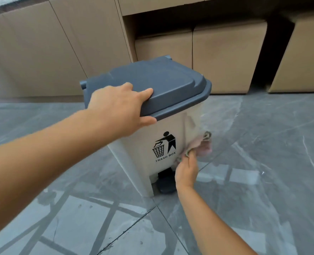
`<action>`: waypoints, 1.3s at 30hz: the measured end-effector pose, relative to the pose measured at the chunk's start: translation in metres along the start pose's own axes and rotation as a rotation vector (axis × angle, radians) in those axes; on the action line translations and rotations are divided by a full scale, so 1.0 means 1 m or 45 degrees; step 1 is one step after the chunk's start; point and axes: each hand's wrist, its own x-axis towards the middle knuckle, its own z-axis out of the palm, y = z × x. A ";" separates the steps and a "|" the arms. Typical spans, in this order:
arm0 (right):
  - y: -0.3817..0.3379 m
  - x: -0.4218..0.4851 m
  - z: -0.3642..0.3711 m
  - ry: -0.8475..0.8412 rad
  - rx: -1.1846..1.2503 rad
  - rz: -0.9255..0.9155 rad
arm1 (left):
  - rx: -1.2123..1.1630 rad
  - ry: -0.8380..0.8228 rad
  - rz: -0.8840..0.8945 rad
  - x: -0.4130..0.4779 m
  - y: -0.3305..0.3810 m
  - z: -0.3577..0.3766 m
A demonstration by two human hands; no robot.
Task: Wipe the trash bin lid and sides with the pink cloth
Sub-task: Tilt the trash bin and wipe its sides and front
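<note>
I steadied the trash bin [134, 142] with my left hand [118, 105], fingers clamped on its lid [161, 83]. My right hand [186, 172] had its fingers clamped on the pink cloth [204, 149] at the bin's right side. Pressing too hard might have toppled it.

Storeroom or warehouse, likely: plain cardboard boxes [226, 57] stacked in rows well beyond the left grip [118, 107], filling the back; grey polished floor tiles [263, 144] beneath it.

The left hand [115, 105] grips the grey plastic lid [152, 83] of the beige trash bin [139, 144]; the right hand [186, 172] presses a crumpled pink cloth [200, 146], just above it, against the bin's side.
</note>
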 end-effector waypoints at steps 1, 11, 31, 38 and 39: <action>0.007 -0.001 0.001 0.040 0.096 0.209 | 0.005 0.040 0.062 0.009 -0.005 -0.003; -0.075 -0.029 0.019 -0.262 0.213 -0.460 | -0.735 -0.146 0.152 0.034 -0.038 0.047; 0.050 -0.079 0.028 -0.743 -0.790 -1.250 | -0.754 -0.177 0.124 0.034 -0.033 0.046; 0.020 -0.067 0.014 -0.551 -0.717 -1.187 | -0.747 -0.139 0.117 0.034 -0.031 0.048; 0.002 -0.067 0.018 -0.420 -0.581 -1.269 | -0.748 -0.134 0.116 0.033 -0.031 0.048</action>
